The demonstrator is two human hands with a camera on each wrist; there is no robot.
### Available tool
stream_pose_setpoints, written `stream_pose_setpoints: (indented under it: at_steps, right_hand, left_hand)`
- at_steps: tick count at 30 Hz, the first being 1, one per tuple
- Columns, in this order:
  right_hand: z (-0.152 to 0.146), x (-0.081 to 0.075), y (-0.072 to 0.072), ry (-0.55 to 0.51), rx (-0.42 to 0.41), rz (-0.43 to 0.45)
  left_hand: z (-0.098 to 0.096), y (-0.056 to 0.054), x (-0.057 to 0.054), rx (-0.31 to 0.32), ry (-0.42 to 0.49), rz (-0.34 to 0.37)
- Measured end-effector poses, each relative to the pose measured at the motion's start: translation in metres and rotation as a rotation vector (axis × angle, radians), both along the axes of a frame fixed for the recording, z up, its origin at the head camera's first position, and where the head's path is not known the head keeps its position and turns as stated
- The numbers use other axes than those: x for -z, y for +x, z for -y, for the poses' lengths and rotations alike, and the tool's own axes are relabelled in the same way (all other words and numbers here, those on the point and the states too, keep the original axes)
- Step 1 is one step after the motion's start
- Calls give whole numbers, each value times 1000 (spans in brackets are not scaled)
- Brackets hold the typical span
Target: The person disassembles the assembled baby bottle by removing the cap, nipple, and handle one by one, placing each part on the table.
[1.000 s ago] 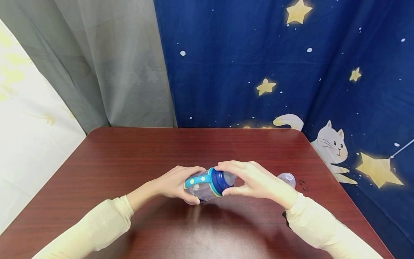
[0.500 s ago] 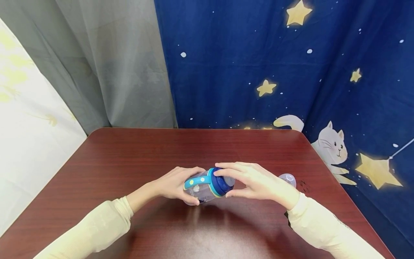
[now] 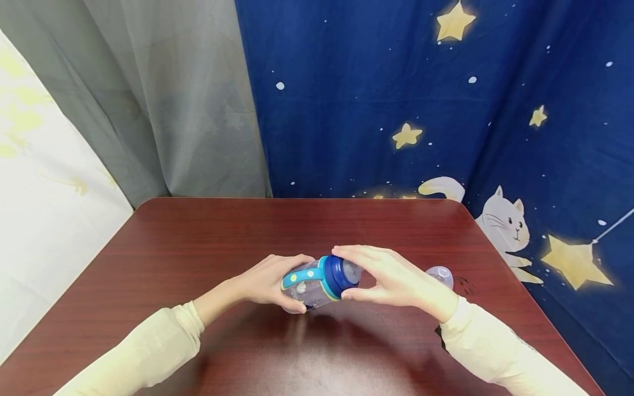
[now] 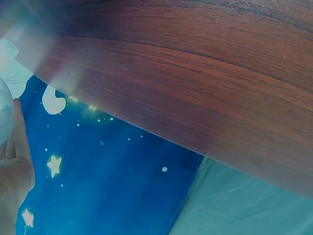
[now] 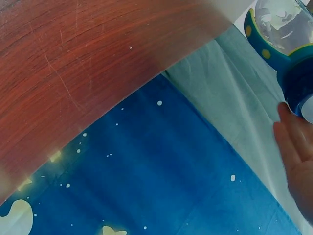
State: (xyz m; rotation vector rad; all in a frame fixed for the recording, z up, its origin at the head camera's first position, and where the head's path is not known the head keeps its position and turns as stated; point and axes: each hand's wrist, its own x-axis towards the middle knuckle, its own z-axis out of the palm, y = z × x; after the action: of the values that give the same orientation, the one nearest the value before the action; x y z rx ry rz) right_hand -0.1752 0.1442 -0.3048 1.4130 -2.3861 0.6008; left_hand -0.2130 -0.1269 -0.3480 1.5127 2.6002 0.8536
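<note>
A clear baby bottle (image 3: 311, 292) with a teal, yellow-dotted handle and a dark blue collar (image 3: 339, 276) lies tilted above the table's middle, its top end towards the right. My left hand (image 3: 269, 279) grips the bottle's clear body, thumb in front and fingers behind. At the collar, my right hand (image 3: 383, 278) holds the blue ring between thumb and fingertips, beside the translucent top. The right wrist view shows the handle (image 5: 264, 51) and collar close to that hand (image 5: 301, 156). Only part of the left hand (image 4: 17, 166) and a clear rounded surface (image 4: 5, 115) appear in the left wrist view.
Behind the right forearm a clear domed cap (image 3: 441, 275) rests on the brown wooden table (image 3: 223, 231), partly hidden. Small dark marks (image 3: 464, 284) lie beside it. A dark object (image 3: 441, 336) peeks out under the right sleeve. Curtains (image 3: 346, 99) hang behind the table.
The right hand's fingers loosened and shifted over the collar half a second ago, and now lie along its back edge again with the thumb in front. Left hand and bottle have stayed put.
</note>
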Motion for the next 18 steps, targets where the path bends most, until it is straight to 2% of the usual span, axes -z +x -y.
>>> stream_pose_setpoints:
  at_steps: [6, 18]
  right_hand:
    - [-1, -1, 0, 19, 33, 14]
    - [-5, 1, -1, 52, -36, -65]
  left_hand:
    - [-1, -1, 1, -4, -9, -10]
    - [-3, -1, 2, 21, -5, -21]
